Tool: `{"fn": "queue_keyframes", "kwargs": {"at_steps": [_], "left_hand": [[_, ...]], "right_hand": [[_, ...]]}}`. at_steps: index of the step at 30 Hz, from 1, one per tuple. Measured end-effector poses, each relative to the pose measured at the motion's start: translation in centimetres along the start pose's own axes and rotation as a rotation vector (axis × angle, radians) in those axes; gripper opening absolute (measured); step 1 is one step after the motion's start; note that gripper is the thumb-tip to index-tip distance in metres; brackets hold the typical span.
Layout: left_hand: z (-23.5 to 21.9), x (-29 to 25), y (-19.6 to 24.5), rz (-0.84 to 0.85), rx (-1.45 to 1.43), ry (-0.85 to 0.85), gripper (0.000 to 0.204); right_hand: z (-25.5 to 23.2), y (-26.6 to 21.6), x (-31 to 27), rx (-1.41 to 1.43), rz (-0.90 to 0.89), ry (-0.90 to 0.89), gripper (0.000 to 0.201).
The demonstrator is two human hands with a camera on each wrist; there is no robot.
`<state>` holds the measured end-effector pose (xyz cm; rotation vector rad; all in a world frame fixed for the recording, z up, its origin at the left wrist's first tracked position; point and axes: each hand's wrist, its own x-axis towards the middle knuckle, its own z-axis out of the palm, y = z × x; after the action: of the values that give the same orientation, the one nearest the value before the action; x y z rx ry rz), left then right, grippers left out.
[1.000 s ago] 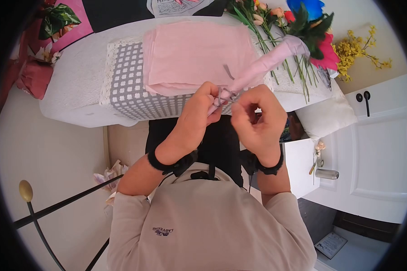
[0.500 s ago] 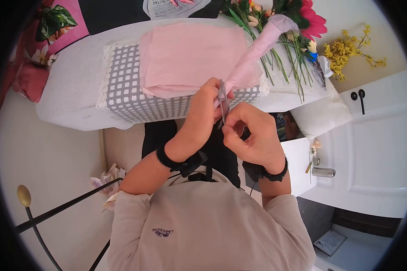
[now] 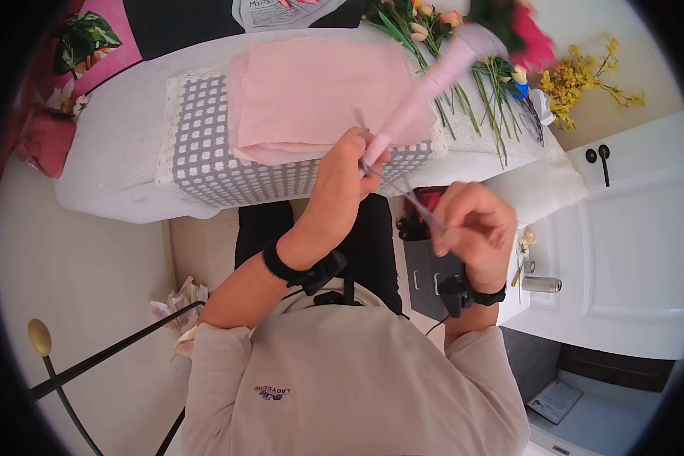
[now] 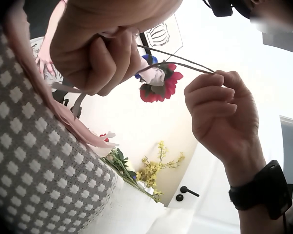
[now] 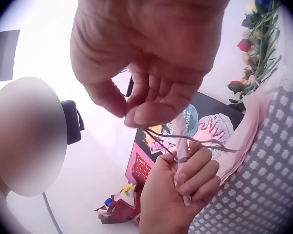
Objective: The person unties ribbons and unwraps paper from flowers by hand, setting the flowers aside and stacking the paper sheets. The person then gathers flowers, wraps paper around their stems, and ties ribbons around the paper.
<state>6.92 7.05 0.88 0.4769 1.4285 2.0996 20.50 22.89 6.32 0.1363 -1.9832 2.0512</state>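
A bouquet in a pink paper wrap (image 3: 433, 83) slants up to the right, with a deep pink flower (image 3: 534, 39) at its top, blurred. My left hand (image 3: 340, 178) grips its narrow lower end, fingers curled round the paper. From there a thin grey ribbon (image 3: 418, 204) stretches taut to my right hand (image 3: 480, 228), which pinches it between thumb and fingertips. Two strands of ribbon (image 4: 193, 67) run between the hands in the left wrist view. A loose tail of ribbon (image 5: 210, 140) sticks out past the left hand in the right wrist view.
Pink paper sheets (image 3: 319, 87) lie stacked on a grey-and-white checkered cloth (image 3: 209, 178) at the table's front. Loose flower stems (image 3: 498, 114) spread to the right, near a yellow flower spray (image 3: 585, 87). A burgundy-wrapped bouquet (image 3: 45, 140) stands far left, and a white cushion (image 3: 539, 186) right.
My right hand has moved away from the left, down and to the right, drawing the ribbon out taut. My left hand stays round the wrap's narrow end.
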Motion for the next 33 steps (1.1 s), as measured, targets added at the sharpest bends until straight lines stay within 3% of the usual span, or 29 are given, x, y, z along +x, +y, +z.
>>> {"fn": "queue_keyframes", "kwargs": {"at_steps": [3, 5, 7, 9, 12, 15, 17, 19, 21, 23, 25, 27, 29, 30, 33], "left_hand": [[0.0, 0.3, -0.1, 0.011, -0.055, -0.005, 0.041], [-0.7, 0.4, -0.4, 0.001, -0.081, -0.046, 0.040], [-0.6, 0.1, 0.0, -0.002, -0.002, -0.013, 0.040], [-0.8, -0.2, 0.1, 0.001, 0.075, 0.031, 0.039], [-1.3, -0.5, -0.3, 0.013, -0.006, -0.038, 0.034], [-1.4, -0.2, -0.7, -0.119, -0.059, -0.121, 0.029], [-1.1, -0.3, -1.0, 0.059, 0.226, -0.064, 0.030], [-1.2, 0.0, -1.7, 0.072, 0.259, -0.072, 0.031], [-1.4, 0.4, -2.1, 0.087, 0.295, -0.083, 0.031], [-1.6, 0.8, -2.2, -0.135, 0.041, -0.025, 0.032], [-1.7, 0.7, -2.2, -0.130, 0.071, -0.036, 0.032], [-1.1, 0.5, -2.0, -0.126, 0.095, -0.080, 0.032], [-0.1, 0.0, -1.1, -0.134, 0.033, 0.033, 0.033], [0.1, 0.2, -1.6, 0.060, 0.213, -0.011, 0.032], [0.4, -0.4, -1.9, -0.026, 0.070, -0.128, 0.030]], "right_hand": [[0.1, 0.6, 0.0, -0.220, -0.005, -0.118, 0.005], [0.2, 1.3, 0.3, -0.497, -0.156, 0.050, 0.005], [-0.1, 1.8, 0.5, -0.286, -0.055, 0.251, 0.009], [-0.4, 1.9, 0.7, -0.253, -0.105, 0.285, 0.008], [0.0, 1.8, 0.9, -0.232, -0.218, 0.301, 0.006], [0.4, 1.9, 1.6, -0.222, -0.240, 0.368, 0.007], [0.3, 1.6, 1.6, -0.204, -0.249, 0.390, 0.007], [0.5, 1.2, 1.7, -0.181, -0.253, 0.409, 0.007], [0.9, 0.6, 1.9, -0.107, -0.397, 0.368, 0.008], [0.6, -0.6, 1.9, -0.052, -0.452, 0.377, 0.005], [-0.8, -1.9, 1.8, 0.022, -0.576, 0.355, 0.001], [-2.0, -2.8, 1.6, -0.016, -0.584, 0.420, 0.004], [-3.2, -3.8, 1.7, -0.042, -0.532, 0.552, 0.004], [-4.0, -4.0, 1.6, -0.058, -0.526, 0.589, 0.004], [-5.9, -5.3, 1.4, -0.196, -0.551, 0.669, 0.004]]}}
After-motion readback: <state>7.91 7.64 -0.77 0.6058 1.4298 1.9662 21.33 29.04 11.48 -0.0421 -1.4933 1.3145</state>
